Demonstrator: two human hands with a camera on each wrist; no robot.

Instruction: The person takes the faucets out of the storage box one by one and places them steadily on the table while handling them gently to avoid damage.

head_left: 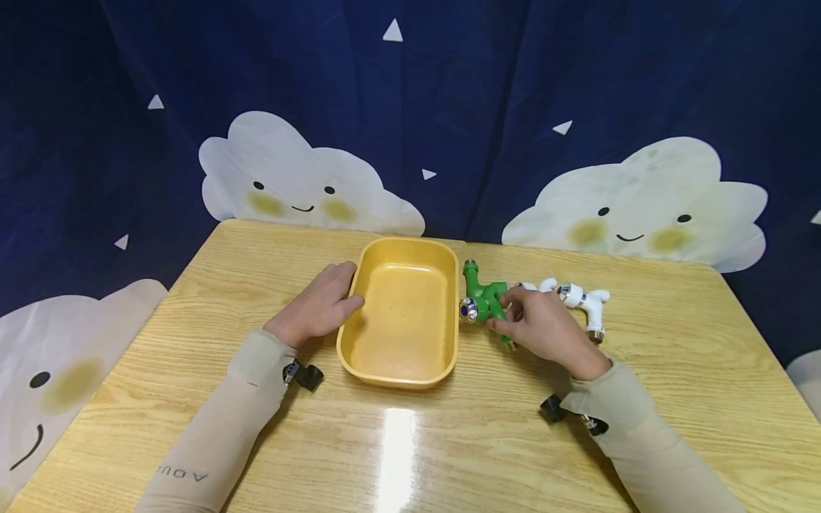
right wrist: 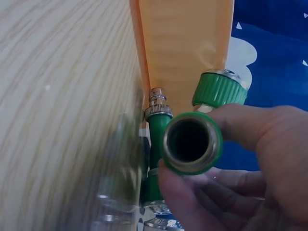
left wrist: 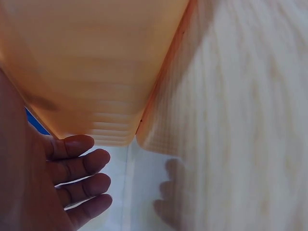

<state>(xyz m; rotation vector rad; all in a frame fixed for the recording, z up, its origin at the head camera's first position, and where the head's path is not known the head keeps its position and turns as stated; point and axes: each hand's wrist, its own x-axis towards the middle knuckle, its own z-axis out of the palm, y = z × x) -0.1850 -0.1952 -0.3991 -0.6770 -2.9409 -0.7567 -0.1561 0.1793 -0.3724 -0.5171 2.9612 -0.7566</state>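
My right hand [head_left: 545,324] pinches a green plastic tap [right wrist: 219,90] between thumb and fingers, just right of a yellow tray. Its round threaded opening faces the right wrist camera, and its ridged knob has a chrome cap. A second green tap [head_left: 472,279] lies on the table behind it, touching or nearly touching it. At the yellow tray [head_left: 399,381], my left hand [head_left: 321,303] holds the left rim. The left thumb lies over the rim, while the slightly bent fingers [left wrist: 89,166] are on the outer side. The tray's visible floor is bare.
Beyond my right hand lie two white taps, one [head_left: 547,284] partly hidden by the hand, the other [head_left: 593,310] farther right. All stand on a wooden table [head_left: 481,442]. A dark blue cloth [head_left: 462,107] with clouds hangs behind the far edge.
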